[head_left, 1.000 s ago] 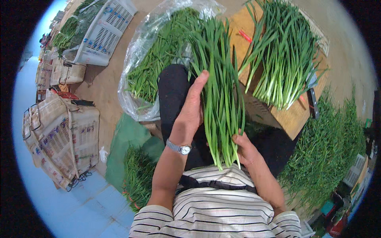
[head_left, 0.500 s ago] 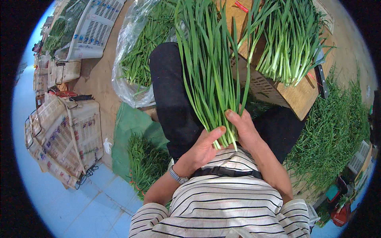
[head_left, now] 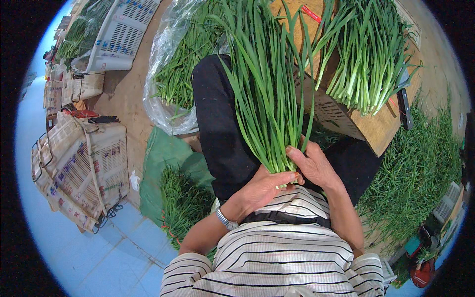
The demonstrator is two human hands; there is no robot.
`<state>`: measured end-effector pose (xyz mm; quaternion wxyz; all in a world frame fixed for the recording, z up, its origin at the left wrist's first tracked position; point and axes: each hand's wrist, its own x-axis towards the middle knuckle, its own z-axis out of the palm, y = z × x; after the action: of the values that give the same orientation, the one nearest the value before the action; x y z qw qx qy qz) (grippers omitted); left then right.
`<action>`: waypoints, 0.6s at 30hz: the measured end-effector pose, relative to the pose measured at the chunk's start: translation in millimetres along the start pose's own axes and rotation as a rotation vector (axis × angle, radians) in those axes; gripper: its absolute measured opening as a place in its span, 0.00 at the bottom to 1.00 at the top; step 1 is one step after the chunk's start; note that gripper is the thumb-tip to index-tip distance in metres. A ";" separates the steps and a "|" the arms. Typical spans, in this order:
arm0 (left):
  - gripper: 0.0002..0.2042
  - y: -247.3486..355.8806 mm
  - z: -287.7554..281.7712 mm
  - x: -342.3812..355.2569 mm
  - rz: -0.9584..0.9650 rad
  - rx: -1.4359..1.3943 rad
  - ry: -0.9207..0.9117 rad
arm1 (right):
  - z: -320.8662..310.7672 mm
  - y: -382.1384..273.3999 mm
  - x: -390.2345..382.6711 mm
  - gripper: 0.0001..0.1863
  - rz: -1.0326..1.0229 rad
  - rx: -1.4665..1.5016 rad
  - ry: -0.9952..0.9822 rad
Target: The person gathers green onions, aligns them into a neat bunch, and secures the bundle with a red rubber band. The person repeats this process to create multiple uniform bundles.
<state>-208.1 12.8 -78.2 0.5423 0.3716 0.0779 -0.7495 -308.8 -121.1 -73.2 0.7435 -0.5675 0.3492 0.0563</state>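
Left hand (head_left: 264,188) wraps the base of a long green chive bundle (head_left: 262,94), fingers curled and pressed around the stalk ends just above the person's striped shirt; right hand (head_left: 311,163) clamps the same base from the other side, thumb and fingers closed on the stalks, the two hands touching each other; bundle runs up and away from the body, lying over the lap on the dark trousers (head_left: 217,128), leaves fanning wide at the far end.

Risks, as judgement: grip sits only at the very bottom of the stalks, so the loose upper leaves can splay and slide out sideways; a few outer blades already bend off to the right and could drop onto the heap of greens on the floor (head_left: 420,168) and mix with it; squeezing harder to stop that would likely bruise or snap the tender stems; no tie is visible around the bundle, so any easing of either hand probably lets the whole bunch spread.

Nearby: second bunch (head_left: 366,59) rests on a wooden board over a crate (head_left: 376,128), close to the bundle's right edge, so leaf tips may tangle with it; clear plastic bag of greens (head_left: 173,74) lies left of the knee; another loose pile (head_left: 183,203) on a green sheet by the left elbow; woven bags (head_left: 79,168) and a white plastic crate (head_left: 123,34) stand well apart at left; a dark-handled tool (head_left: 403,106) lies at the board's edge, too small to tell its kind.
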 end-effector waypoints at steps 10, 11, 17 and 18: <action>0.11 -3.8 3.9 -2.7 0.037 -0.041 0.066 | 15.6 0.0 -37.5 0.12 -0.486 -0.265 0.629; 0.12 -5.0 7.3 -3.0 0.059 -0.060 0.089 | 21.4 -1.9 -36.6 0.13 -0.594 -0.342 0.572; 0.15 -14.0 -3.9 0.3 0.088 -0.092 0.051 | 43.0 -18.5 -15.6 0.16 -0.728 -0.764 0.521; 0.14 -15.0 -6.0 1.6 0.093 -0.073 0.051 | 43.8 -21.0 -13.3 0.15 -0.717 -0.821 0.533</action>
<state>-218.5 20.7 -87.8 0.5877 0.3739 0.1015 -0.7103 -288.7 -85.7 -43.6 0.3237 -0.8848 0.2602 -0.2115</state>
